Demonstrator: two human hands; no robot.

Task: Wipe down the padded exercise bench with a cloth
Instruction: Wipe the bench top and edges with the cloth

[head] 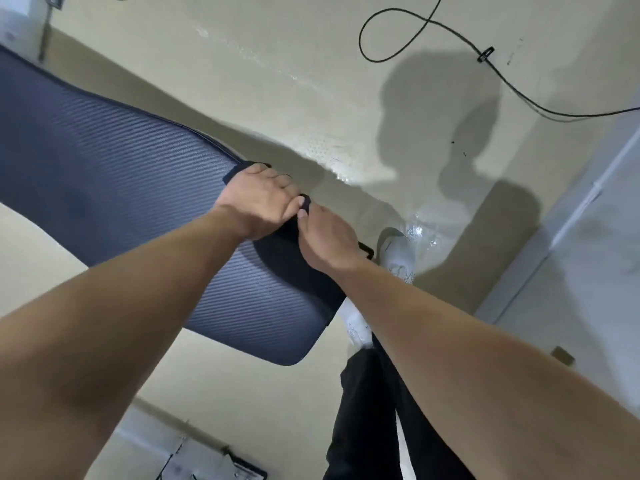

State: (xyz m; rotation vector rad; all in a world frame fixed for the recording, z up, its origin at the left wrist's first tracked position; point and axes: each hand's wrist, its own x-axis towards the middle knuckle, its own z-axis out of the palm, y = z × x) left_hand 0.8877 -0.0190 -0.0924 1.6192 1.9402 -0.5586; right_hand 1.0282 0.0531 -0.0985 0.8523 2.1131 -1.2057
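The left hand [258,199] gripped the dark cloth [284,252], its fingers curled over the cloth's far edge. The right hand [329,239], touching it, pinched the same cloth with the thumb on top. Beneath both lay the padded bench [121,174], blue, finely ribbed and round-cornered. Beyond them spread a glossy cream floor [277,64] with a looping black cable [360,38].

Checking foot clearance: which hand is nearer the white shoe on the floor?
Right. The right hand sits just beside the white shoe; the left hand lies farther off, on the dark cloth.
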